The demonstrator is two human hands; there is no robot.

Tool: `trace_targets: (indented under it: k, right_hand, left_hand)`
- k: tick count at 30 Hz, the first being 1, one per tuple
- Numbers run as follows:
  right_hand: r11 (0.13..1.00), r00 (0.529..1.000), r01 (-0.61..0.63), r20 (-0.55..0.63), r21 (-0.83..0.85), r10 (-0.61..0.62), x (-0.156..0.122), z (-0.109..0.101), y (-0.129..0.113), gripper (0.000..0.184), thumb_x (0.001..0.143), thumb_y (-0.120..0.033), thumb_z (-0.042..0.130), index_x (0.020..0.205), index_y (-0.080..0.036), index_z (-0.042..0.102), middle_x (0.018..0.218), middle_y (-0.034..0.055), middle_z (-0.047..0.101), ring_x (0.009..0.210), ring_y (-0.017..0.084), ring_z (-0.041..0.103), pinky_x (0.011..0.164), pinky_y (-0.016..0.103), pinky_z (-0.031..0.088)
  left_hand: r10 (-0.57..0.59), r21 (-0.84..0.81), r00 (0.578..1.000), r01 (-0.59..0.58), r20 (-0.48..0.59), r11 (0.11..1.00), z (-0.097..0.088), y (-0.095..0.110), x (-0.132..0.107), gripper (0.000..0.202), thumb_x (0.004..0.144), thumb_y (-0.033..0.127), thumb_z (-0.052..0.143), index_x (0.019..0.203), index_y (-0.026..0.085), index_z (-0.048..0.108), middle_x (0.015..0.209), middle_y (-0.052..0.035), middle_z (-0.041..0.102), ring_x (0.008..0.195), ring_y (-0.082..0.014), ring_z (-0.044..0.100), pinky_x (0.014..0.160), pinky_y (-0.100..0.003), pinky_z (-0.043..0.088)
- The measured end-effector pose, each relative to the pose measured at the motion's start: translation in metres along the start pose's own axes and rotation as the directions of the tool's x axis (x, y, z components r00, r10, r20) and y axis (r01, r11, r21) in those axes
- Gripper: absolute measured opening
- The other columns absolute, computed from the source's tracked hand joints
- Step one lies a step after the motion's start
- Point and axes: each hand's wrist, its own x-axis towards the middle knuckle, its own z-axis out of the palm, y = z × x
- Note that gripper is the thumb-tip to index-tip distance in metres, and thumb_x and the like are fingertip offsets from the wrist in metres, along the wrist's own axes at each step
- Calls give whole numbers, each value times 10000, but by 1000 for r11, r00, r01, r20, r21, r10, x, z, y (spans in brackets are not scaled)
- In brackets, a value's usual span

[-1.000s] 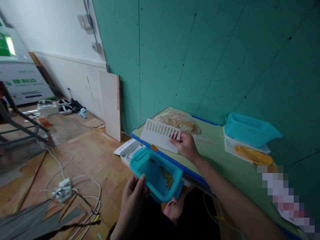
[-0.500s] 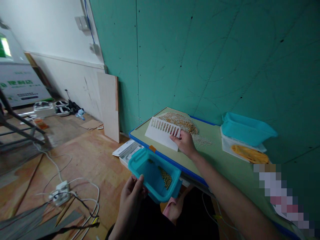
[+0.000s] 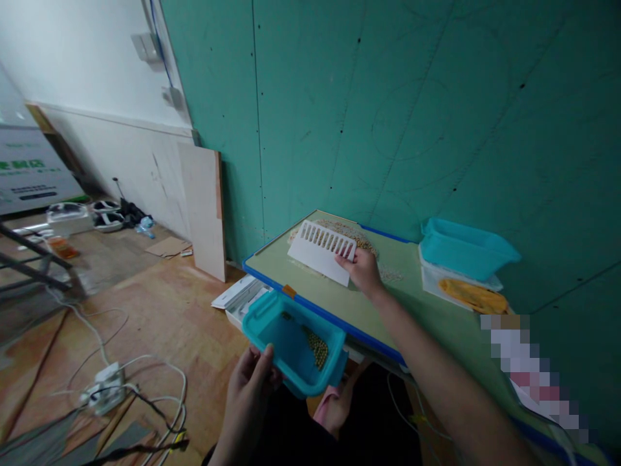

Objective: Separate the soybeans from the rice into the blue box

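Observation:
My left hand (image 3: 255, 382) grips the near left rim of a blue plastic container (image 3: 281, 340), which is held just below the table's front edge. Soybean-like seeds (image 3: 317, 351) lie at its right end, with a few more at the far side. In my right hand (image 3: 363, 268) is a white slotted scraper (image 3: 317, 259), pinched at its right end. It is tilted over the table (image 3: 407, 310), its slots on the upper side. Behind it spreads a pile of mixed beans and pale grains (image 3: 366, 244), partly hidden by the scraper.
On the table's right side a second blue container (image 3: 468, 251) stands on a white lid or tray, beside an orange-yellow cloth-like item (image 3: 473, 296). A green wall (image 3: 310, 116) rises behind. Cables and a power strip (image 3: 104, 388) lie on the floor at left.
The scraper in my right hand has moved slightly away from me, toward the bean pile, and covers more of it. The view has shifted a little; my left hand still holds the container.

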Motion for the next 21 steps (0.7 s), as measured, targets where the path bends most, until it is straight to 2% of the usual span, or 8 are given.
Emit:
trace_targets:
  k: [5,14,21]
  right_hand:
    - [996,999,-12,-42,87,15,6,-6,3,336,644,-396,728,829,-117,700,775,102,737,672,225,679,608,310,523]
    - [999,999,28,16,-32,-28,4,-3,6,234,673,-328,685,793,-128,704,741,79,722,693,219,670,606,302,519]
    - [999,999,14,51,-29,-13,-1,1,2,237,677,-336,683,790,-128,694,747,82,721,710,223,665,607,309,511]
  left_hand:
    - [-2,6,1000,2,24,1000,2,1,-2,290,739,414,756,694,185,584,539,40,556,489,-101,494,478,-199,392]
    - [-19,-14,1000,19,20,1000,2,-3,-3,275,757,403,746,710,187,583,542,50,541,491,-92,485,483,-195,393]
    - [-25,-16,1000,25,6,1000,3,-2,-2,296,712,415,777,727,175,603,573,37,559,510,-98,504,489,-198,405]
